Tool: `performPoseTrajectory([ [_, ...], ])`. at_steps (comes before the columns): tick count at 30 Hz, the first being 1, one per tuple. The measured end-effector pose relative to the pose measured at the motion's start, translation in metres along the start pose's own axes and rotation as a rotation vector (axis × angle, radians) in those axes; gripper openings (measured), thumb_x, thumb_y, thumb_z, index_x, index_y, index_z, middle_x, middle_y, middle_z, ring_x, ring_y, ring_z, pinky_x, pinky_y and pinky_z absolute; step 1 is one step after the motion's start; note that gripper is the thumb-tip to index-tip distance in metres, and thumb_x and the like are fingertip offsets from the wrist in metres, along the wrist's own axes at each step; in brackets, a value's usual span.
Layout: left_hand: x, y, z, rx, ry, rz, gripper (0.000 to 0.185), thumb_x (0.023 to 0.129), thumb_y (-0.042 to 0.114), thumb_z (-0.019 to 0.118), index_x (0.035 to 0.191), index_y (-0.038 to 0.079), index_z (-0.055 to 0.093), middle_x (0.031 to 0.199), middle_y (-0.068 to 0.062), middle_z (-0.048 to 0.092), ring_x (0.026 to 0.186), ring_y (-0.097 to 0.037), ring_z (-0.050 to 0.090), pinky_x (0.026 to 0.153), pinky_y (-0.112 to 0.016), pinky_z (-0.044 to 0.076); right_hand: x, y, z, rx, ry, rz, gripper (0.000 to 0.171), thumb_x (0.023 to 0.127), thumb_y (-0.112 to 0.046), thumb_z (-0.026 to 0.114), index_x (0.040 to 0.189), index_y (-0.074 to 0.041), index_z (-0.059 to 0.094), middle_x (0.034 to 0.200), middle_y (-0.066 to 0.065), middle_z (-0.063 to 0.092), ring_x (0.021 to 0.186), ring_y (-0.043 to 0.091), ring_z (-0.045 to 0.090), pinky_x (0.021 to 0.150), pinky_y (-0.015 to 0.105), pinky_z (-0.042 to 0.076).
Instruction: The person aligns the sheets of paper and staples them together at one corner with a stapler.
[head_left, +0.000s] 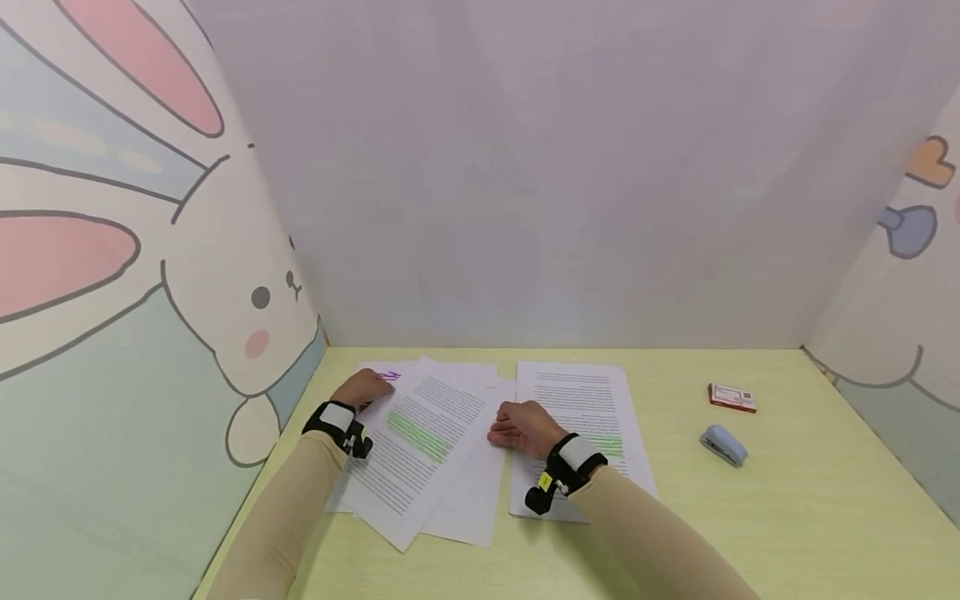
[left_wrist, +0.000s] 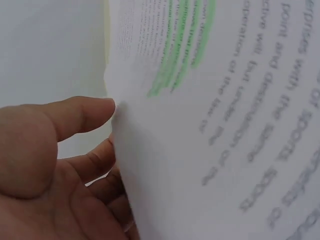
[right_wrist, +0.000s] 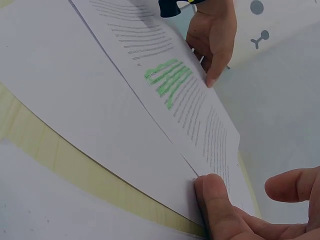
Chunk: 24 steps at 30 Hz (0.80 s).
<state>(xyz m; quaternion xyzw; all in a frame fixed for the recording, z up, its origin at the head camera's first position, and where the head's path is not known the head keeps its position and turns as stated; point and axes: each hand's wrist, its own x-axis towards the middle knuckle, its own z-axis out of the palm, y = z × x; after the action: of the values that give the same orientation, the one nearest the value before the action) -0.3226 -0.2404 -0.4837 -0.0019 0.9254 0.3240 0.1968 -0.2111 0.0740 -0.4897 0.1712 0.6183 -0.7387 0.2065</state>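
Note:
A printed sheet of paper [head_left: 442,392] with a green highlighted block slants across the left papers. My left hand [head_left: 362,388] pinches its left edge; the left wrist view has the thumb [left_wrist: 92,112] at the edge and the other fingers partly behind the page. At the right side of these papers is my right hand [head_left: 527,427], palm turned inward. Its fingertips [right_wrist: 215,187] touch the edge of a paper while the thumb stands apart. Beneath the slanted sheet lie other white sheets [head_left: 472,508], one with purple marks near its top.
To the right lies a second stack of printed pages [head_left: 573,383], also highlighted green, partly under my right forearm. Farther right on the yellow table [head_left: 780,517] are a blue stapler [head_left: 723,444] and a small red-and-white box [head_left: 732,397]. Walls enclose the back and sides.

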Motion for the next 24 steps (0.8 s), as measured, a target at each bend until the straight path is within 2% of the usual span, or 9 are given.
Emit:
performPoseTrajectory([
  [4, -0.002, -0.005, -0.002, -0.103, -0.025, 0.030, 0.039, 0.096, 0.009, 0.061, 0.065, 0.012, 0.038, 0.062, 0.001, 0.032, 0.056, -0.014, 0.034, 0.055, -0.026, 0.029, 0.001, 0.001, 0.003, -0.001, 0.001, -0.004, 0.035, 0.097, -0.004, 0.055, 0.126, 0.015, 0.053, 0.102, 0.021, 0.063, 0.083, 0.024, 0.069, 0.083, 0.034, 0.059],
  [6, -0.004, -0.007, -0.003, -0.154, -0.032, 0.013, 0.034, 0.098, 0.009, 0.060, 0.069, 0.011, 0.044, 0.065, 0.000, 0.037, 0.059, -0.014, 0.037, 0.057, -0.027, 0.032, 0.003, 0.001, 0.004, -0.005, -0.002, -0.007, 0.035, 0.096, -0.003, 0.055, 0.126, 0.015, 0.053, 0.102, 0.021, 0.063, 0.083, 0.024, 0.069, 0.083, 0.034, 0.059],
  [9, -0.007, -0.008, -0.004, -0.222, -0.038, -0.032, 0.018, 0.101, 0.010, 0.059, 0.085, 0.005, 0.056, 0.076, -0.003, 0.048, 0.067, -0.016, 0.046, 0.061, -0.028, 0.039, 0.005, 0.000, 0.005, -0.012, 0.000, -0.015, 0.035, 0.096, -0.003, 0.055, 0.125, 0.015, 0.053, 0.101, 0.020, 0.063, 0.081, 0.023, 0.069, 0.082, 0.034, 0.059],
  [11, -0.010, -0.009, -0.004, -0.276, -0.032, -0.069, 0.009, 0.103, 0.010, 0.059, 0.103, 0.002, 0.062, 0.086, -0.005, 0.058, 0.074, -0.018, 0.053, 0.064, -0.028, 0.043, 0.006, 0.000, 0.006, -0.020, 0.005, -0.019, 0.035, 0.095, -0.003, 0.055, 0.125, 0.015, 0.053, 0.101, 0.021, 0.063, 0.081, 0.023, 0.069, 0.081, 0.033, 0.059],
  [14, -0.014, -0.009, -0.005, -0.344, -0.035, -0.079, 0.026, 0.105, 0.010, 0.055, 0.127, -0.003, 0.059, 0.102, -0.011, 0.065, 0.084, -0.020, 0.059, 0.069, -0.030, 0.047, 0.007, -0.002, 0.009, -0.031, 0.016, -0.026, 0.034, 0.094, -0.003, 0.055, 0.124, 0.015, 0.053, 0.102, 0.021, 0.063, 0.081, 0.022, 0.069, 0.080, 0.032, 0.059],
  [16, -0.017, -0.009, -0.006, -0.395, -0.035, -0.077, 0.034, 0.106, 0.010, 0.054, 0.137, -0.003, 0.054, 0.109, -0.014, 0.066, 0.089, -0.021, 0.061, 0.072, -0.031, 0.048, 0.008, -0.003, 0.011, -0.036, 0.026, -0.026, 0.034, 0.094, -0.003, 0.055, 0.123, 0.014, 0.053, 0.103, 0.021, 0.063, 0.081, 0.022, 0.068, 0.078, 0.031, 0.059],
  [19, -0.019, -0.009, -0.008, -0.460, -0.045, -0.060, 0.039, 0.107, 0.009, 0.052, 0.143, -0.006, 0.049, 0.115, -0.016, 0.066, 0.092, -0.020, 0.062, 0.075, -0.031, 0.050, 0.011, -0.004, 0.015, -0.038, 0.032, -0.031, 0.034, 0.094, -0.006, 0.056, 0.122, 0.013, 0.053, 0.103, 0.021, 0.064, 0.082, 0.022, 0.068, 0.078, 0.032, 0.059],
  [24, -0.020, -0.009, -0.009, -0.573, -0.079, -0.027, 0.041, 0.109, 0.008, 0.048, 0.145, -0.010, 0.043, 0.119, -0.018, 0.064, 0.093, -0.017, 0.063, 0.077, -0.029, 0.052, 0.015, -0.005, 0.023, -0.050, -0.006, -0.035, 0.037, 0.097, -0.015, 0.061, 0.123, 0.011, 0.056, 0.104, 0.020, 0.066, 0.085, 0.023, 0.068, 0.080, 0.033, 0.059],
])
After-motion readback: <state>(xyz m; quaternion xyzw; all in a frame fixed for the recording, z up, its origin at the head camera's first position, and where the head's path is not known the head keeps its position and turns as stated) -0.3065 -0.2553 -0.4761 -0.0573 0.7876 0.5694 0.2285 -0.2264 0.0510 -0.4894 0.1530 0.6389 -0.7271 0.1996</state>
